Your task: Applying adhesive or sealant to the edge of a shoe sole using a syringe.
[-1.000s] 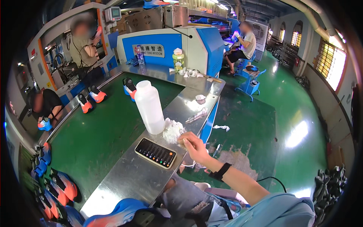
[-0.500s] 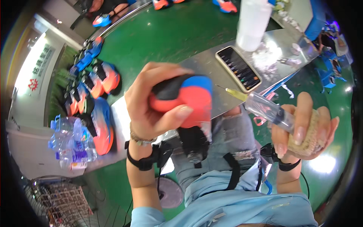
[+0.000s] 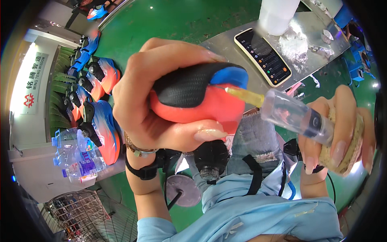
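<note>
My left hand (image 3: 161, 101) grips a small moulded part (image 3: 197, 97) coloured coral red, black and blue, held up close to the camera. My right hand (image 3: 342, 133) holds a clear syringe (image 3: 294, 117) with a yellow tip, together with a beige pad pressed against the palm. The yellow tip touches the seam where the red and blue of the part meet. Both wrists wear dark bands.
A steel table (image 3: 225, 44) behind carries a phone (image 3: 264, 56), a white plastic bottle (image 3: 276, 16) and white crumpled material (image 3: 294, 44). Several matching red-and-blue parts (image 3: 96, 105) line the left, with water bottles (image 3: 74, 157) and a wire basket (image 3: 88, 218) below. The floor is green.
The view swung from the room down to my hands. My left hand brought the part closer, and the syringe tip in my right hand moved in until it touches the part.
</note>
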Available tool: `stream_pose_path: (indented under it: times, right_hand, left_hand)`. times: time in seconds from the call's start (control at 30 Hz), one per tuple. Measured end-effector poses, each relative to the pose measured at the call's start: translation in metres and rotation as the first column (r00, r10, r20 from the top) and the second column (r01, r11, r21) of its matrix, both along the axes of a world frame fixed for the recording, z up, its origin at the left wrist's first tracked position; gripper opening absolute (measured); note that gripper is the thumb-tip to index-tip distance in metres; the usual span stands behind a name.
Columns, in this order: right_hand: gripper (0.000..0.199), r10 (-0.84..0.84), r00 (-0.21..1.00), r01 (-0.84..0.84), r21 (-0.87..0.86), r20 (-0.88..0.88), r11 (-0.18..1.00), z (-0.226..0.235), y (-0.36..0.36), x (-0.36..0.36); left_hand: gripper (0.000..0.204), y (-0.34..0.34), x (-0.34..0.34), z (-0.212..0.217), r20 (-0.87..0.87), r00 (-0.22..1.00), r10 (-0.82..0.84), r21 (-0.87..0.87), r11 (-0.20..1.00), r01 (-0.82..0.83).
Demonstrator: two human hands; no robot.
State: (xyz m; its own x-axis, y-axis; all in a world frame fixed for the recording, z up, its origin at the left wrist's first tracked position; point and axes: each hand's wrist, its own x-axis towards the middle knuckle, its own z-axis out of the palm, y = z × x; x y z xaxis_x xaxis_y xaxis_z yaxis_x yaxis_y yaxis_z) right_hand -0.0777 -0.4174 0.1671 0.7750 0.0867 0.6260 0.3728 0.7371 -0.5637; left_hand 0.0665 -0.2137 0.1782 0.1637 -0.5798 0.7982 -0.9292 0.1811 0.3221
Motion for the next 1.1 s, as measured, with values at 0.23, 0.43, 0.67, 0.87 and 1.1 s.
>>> stream_pose_path:
  times: [0.23, 0.43, 0.67, 0.87, 1.1]
  right_hand:
    - [0.024, -0.153, 0.987, 0.148, -0.095, -0.049, 0.984, -0.002, -0.004, 0.004]
    - [0.039, -0.27, 0.948, 0.281, 0.046, -0.171, 0.959, -0.037, 0.016, 0.015]
    - [0.058, -0.391, 0.888, 0.343, -0.221, -0.241, 0.913, -0.061, 0.026, 0.016]
    - [0.068, -0.392, 0.871, 0.359, -0.164, -0.296, 0.919, -0.091, 0.035, 0.014]
    - [0.074, -0.349, 0.876, 0.266, -0.269, -0.333, 0.926, -0.103, 0.025, 0.001]
  left_hand:
    - [0.08, -0.002, 0.021, 0.004, 0.074, 0.995, 0.064, 0.074, 0.995, -0.07]
    - [0.073, 0.001, 0.028, -0.015, -0.074, 0.959, 0.275, 0.046, 0.961, -0.272]
    - [0.048, 0.019, 0.051, -0.023, 0.097, 0.899, 0.427, -0.065, 0.904, -0.422]
    - [0.047, 0.021, 0.057, -0.031, -0.026, 0.834, 0.552, -0.085, 0.83, -0.552]
    - [0.049, 0.034, 0.069, -0.034, -0.046, 0.75, 0.66, -0.037, 0.749, -0.661]
